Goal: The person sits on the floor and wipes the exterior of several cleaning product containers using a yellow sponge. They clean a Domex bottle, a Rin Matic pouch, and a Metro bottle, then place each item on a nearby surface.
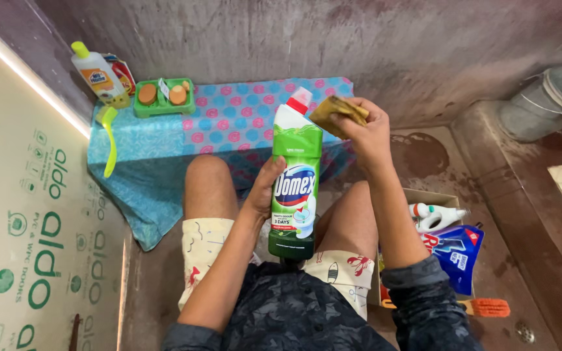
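Bare stained concrete floor, person seated, low stool under blue-pink cloth (164, 140) at far side. Green cleaner bottle (295, 175) stood upright between knees, long axis vertical, red-and-white cap at far end. Left hand (263, 190) wrapped around bottle's mid-body, fingers closed on it. Right hand (367, 133) pinched shut on yellow sponge (337, 112), held just right of cap, near it, contact not determinable. Right hand nearer cap. Green soap tray (162, 96) on stool, well apart.
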